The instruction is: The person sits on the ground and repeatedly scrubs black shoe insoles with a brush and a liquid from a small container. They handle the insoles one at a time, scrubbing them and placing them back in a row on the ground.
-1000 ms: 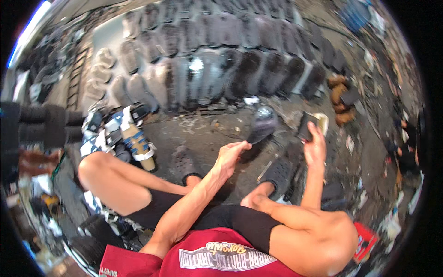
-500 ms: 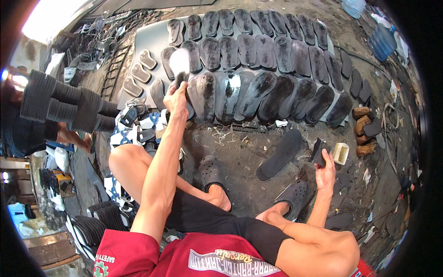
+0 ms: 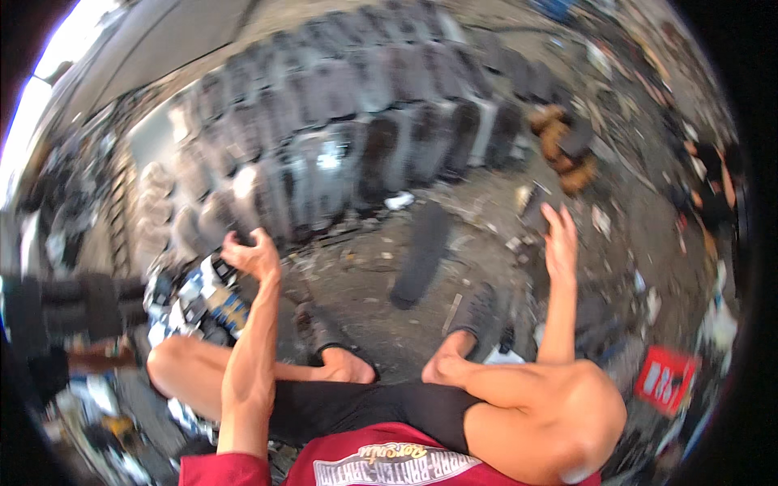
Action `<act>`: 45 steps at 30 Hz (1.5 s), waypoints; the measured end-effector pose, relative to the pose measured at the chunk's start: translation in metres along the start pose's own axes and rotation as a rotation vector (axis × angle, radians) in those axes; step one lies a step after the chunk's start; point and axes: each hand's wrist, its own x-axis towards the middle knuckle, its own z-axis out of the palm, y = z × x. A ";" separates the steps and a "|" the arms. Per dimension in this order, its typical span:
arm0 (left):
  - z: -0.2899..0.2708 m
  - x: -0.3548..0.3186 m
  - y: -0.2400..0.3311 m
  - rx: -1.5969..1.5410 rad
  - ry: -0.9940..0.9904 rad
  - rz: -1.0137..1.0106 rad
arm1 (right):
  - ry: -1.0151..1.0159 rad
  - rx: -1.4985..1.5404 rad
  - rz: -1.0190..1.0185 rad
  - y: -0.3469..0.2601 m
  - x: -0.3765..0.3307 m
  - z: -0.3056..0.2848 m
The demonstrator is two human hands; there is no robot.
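Observation:
I sit on the ground with knees bent. My left hand [image 3: 253, 256] is raised at the left, fingers curled, next to the near end of the rows of dark shoe soles [image 3: 365, 138]; blur hides whether it grips one. My right hand [image 3: 559, 241] is up at the right, fingers partly spread, against a small dark object [image 3: 536, 212] with a pale piece at its side. A single long dark sole [image 3: 421, 255] lies on the dirt between my hands.
A blue-and-white patterned bundle [image 3: 194, 296] sits by my left knee. Brown lumps [image 3: 559, 142] lie past the soles at the right. A red packet [image 3: 668, 377] lies at the lower right. Another person [image 3: 713, 186] is at the far right edge. Scraps litter the ground.
My left hand reached out to the far soles, then drew back toward my knee. The view swung and blurred. My right hand stayed at the right with the dark object.

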 end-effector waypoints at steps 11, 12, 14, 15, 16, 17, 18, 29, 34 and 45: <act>0.007 -0.202 0.311 -0.631 -1.041 0.765 | 0.126 -1.070 -0.552 0.000 0.065 -0.036; 0.018 -0.220 0.323 -0.624 -1.071 0.795 | 0.116 -1.027 -0.524 0.004 0.067 -0.029; 0.036 -0.252 0.351 -0.636 -1.171 0.830 | 0.087 -1.051 -0.561 0.022 0.081 -0.025; 0.047 -0.265 0.357 -0.606 -1.190 0.827 | 0.059 -1.069 -0.547 0.028 0.085 -0.019; 0.055 -0.278 0.365 -0.578 -1.208 0.819 | 0.029 -1.089 -0.535 0.029 0.082 -0.012; 0.063 -0.287 0.371 -0.549 -1.224 0.810 | 0.030 -1.136 -0.522 0.029 0.079 -0.003; 0.068 -0.300 0.381 -0.531 -1.274 0.799 | 0.030 -1.143 -0.576 0.033 0.080 -0.006; 0.095 -0.334 0.398 -0.494 -1.336 0.799 | 0.010 -0.955 -0.370 0.027 0.095 -0.020; 0.098 -0.335 0.402 -0.518 -1.302 0.854 | -0.001 -0.629 -0.069 0.031 0.081 -0.080; 0.110 -0.326 0.386 -0.411 -1.270 0.986 | -0.307 0.128 0.024 -0.143 -0.007 -0.065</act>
